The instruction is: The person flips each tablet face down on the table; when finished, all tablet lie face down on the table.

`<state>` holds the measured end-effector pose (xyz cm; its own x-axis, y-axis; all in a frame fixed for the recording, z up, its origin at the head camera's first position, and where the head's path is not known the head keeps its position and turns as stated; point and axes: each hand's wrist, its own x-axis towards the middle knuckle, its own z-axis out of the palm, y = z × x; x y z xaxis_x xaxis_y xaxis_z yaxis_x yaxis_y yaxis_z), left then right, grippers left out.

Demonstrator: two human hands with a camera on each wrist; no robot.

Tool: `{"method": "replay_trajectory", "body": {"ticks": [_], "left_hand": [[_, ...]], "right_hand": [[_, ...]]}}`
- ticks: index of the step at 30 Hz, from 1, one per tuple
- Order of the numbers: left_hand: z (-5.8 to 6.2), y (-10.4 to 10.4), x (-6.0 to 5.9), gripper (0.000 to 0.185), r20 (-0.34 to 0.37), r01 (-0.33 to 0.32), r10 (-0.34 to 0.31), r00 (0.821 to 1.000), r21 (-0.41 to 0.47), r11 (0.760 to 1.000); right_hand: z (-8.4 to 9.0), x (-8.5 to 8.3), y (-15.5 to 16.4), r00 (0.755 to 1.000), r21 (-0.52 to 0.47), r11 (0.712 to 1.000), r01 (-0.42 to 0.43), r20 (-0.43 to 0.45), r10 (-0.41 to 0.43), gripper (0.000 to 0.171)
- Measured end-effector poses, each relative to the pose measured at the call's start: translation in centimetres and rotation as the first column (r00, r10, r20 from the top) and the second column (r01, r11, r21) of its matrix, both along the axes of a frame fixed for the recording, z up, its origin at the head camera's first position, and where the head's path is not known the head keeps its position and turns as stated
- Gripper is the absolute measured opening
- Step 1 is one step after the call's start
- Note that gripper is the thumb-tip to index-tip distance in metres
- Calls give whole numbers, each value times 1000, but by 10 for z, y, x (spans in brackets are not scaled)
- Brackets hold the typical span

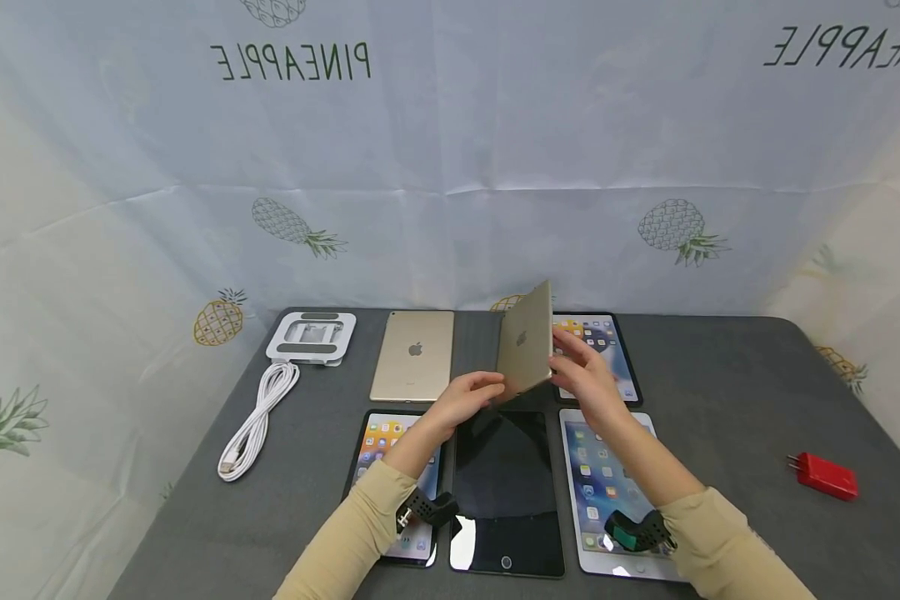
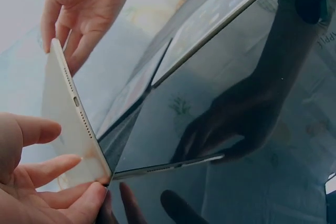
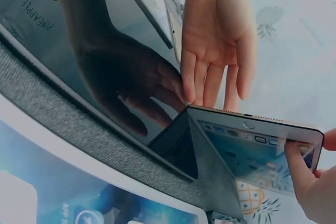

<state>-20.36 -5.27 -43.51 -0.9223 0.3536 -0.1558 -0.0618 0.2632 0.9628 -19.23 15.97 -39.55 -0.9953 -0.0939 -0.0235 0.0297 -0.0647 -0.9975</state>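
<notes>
I am watching a gold tablet (image 1: pixel 526 339) being stood up on its lower edge over the middle of the grey table (image 1: pixel 720 392), just behind the dark tablet (image 1: pixel 506 487) in the front row. The left hand (image 1: pixel 467 400) is pinching its lower corner between thumb and fingers, while the right hand (image 1: pixel 581 371) is lying against the screen side with fingers nearly straight, steadying rather than gripping; in the left wrist view those fingers are spread and relaxed behind the top edge.

I am judging the tablet to be thin, rigid and fairly light, but slick on its metal back and breakable on its glass face. Held by one corner, it could twist out, so I would take it by both long edges, thumbs off the screen.

Around it, four more tablets are lying flat, with a white cable (image 1: pixel 258 421), a stand (image 1: pixel 312 336) and a red charger (image 1: pixel 825 476) further out.
</notes>
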Motion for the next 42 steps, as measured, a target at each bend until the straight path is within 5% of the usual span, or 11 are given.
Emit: {"method": "replay_trajectory", "body": {"ticks": [16, 20, 42], "left_hand": [[4, -13, 5, 35, -60, -29, 25, 998, -73, 997], [13, -14, 10, 35, -69, -40, 35, 997, -80, 996], [3, -29, 9, 37, -84, -70, 63, 995, -83, 994]], "right_hand": [[-19, -7, 4, 997, 45, 998, 38, 61, -41, 58], [-25, -9, 6, 994, 81, 996, 30, 107, -38, 58], [-43, -21, -4, 991, 182, 982, 41, 119, -63, 51]]}}
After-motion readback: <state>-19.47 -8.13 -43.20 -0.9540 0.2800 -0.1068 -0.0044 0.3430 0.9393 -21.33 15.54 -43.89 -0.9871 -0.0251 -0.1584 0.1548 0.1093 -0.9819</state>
